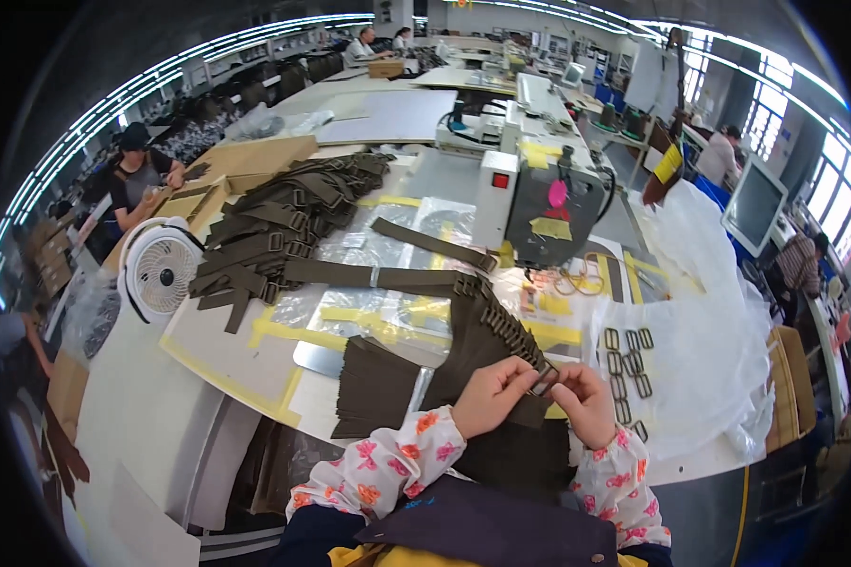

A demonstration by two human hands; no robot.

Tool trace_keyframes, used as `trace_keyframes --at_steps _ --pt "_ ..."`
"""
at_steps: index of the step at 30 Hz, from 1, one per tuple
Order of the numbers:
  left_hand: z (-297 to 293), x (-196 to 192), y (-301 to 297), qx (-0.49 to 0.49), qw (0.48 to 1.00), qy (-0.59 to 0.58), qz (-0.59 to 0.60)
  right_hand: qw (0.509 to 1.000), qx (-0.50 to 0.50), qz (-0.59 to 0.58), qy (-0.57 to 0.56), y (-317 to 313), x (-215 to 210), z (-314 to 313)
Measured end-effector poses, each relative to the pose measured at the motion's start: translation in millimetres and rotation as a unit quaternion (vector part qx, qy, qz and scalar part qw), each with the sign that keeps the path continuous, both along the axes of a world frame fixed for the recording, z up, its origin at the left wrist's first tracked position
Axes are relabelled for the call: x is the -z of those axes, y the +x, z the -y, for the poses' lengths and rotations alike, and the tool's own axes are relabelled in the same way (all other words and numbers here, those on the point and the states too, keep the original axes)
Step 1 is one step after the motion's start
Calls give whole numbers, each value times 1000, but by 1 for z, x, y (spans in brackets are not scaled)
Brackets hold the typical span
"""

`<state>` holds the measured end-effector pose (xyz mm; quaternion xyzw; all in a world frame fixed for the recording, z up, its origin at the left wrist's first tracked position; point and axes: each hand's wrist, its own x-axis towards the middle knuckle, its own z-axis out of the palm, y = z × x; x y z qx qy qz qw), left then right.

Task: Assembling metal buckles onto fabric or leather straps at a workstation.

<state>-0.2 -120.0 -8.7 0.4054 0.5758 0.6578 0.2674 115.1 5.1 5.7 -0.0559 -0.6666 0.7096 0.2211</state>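
**Two hands on a buckle at the front of a crowded desk**

A grey sewing machine [539, 203] stands at upper centre of the frame, right behind the work, with one long olive strap [378, 277] laid across the taped plastic sheet [378, 312] before it. At centre left a heap of finished straps [274, 231] spreads toward a small white fan [161, 269]. Right of centre, about nine loose metal buckles [629, 364] lie on white bags [719, 350]. A flat stack of cut olive strips [373, 383] sits just left of the hands.

At lower centre, the left hand [490, 395] and right hand [584, 402] meet, fingers of both pinched on one dark rectangular buckle [544, 380] at the near end of a row of olive straps [487, 331]. That row fans back toward the machine, each strap already carrying a buckle; too tightly overlapped to count.
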Motion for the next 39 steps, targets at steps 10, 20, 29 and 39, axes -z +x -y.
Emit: trace_keyframes --at_steps 10,20,29,39 --pt "-3 -2 -1 -40 998 -8 -49 998 53 29 -20 -16 -3 3" --pt "-5 4 -6 -115 992 45 -40 994 30 91 -46 0 -17 21" --pt "0 1 2 -164 977 60 -122 991 4 121 -55 -7 -15 27" --pt "3 0 5 -131 985 45 -99 993 6 114 -39 -7 3 33"
